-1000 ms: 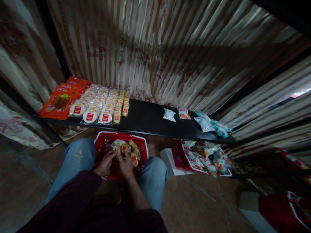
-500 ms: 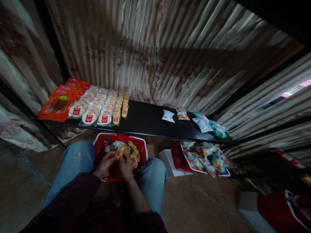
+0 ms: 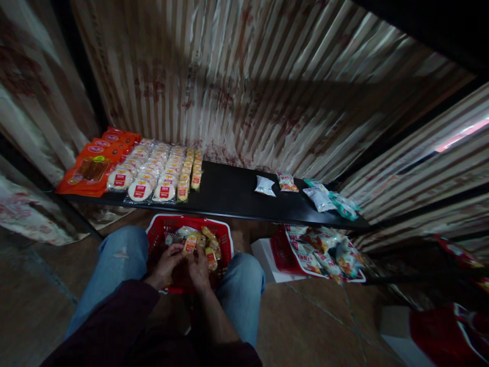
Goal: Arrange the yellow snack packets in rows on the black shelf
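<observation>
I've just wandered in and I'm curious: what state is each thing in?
Left hand: closed on the yellow packet
Right hand: closed on the same packet
Yellow packet: held between both hands
Left basket: open-topped, partly filled
Basket right of it: heaped with snack bags
Orange packs: lying overlapped
Round white packets: lined up in rows
Shelf: stocked at both ends

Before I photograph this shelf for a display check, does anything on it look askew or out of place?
Yes, on its right half: a small white packet, a red-and-white packet and a green packet lie loosely at differing angles, while the round white packs at the left lie in neat rows.
</observation>
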Motion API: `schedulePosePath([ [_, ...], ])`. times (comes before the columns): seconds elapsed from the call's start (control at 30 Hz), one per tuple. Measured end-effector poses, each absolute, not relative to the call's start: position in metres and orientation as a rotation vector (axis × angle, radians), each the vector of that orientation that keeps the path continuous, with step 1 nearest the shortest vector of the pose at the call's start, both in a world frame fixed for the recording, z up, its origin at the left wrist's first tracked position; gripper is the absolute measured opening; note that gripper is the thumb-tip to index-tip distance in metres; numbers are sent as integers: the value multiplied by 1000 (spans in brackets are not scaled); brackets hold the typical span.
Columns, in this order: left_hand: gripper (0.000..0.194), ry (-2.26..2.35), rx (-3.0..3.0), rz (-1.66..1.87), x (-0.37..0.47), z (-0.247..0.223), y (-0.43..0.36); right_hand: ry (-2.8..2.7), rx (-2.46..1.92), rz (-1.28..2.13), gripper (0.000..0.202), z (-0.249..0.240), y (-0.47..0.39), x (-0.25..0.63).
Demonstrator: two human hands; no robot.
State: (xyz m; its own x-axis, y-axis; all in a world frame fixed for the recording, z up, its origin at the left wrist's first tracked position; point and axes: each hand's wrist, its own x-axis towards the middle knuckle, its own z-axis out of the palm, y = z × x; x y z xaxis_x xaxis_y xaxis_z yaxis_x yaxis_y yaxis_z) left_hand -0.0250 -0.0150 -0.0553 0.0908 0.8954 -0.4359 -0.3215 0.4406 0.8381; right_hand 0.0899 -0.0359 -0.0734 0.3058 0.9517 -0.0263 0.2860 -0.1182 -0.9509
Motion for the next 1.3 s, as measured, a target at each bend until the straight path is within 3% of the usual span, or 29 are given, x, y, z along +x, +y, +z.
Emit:
schedulePosePath([
  [0.53,40,1192,695,1013,-22,-49,-15,-1209,-1730,791,45,-71,-38,90],
  [0.93,31,1198,811,1061,-21,-49,-13,-1228,-1797,663,51,-70,-37,87],
  [1.3,33,1202,812,1046,-21,-38,-13,-1112,-1611,773,50,-62,-35,85],
])
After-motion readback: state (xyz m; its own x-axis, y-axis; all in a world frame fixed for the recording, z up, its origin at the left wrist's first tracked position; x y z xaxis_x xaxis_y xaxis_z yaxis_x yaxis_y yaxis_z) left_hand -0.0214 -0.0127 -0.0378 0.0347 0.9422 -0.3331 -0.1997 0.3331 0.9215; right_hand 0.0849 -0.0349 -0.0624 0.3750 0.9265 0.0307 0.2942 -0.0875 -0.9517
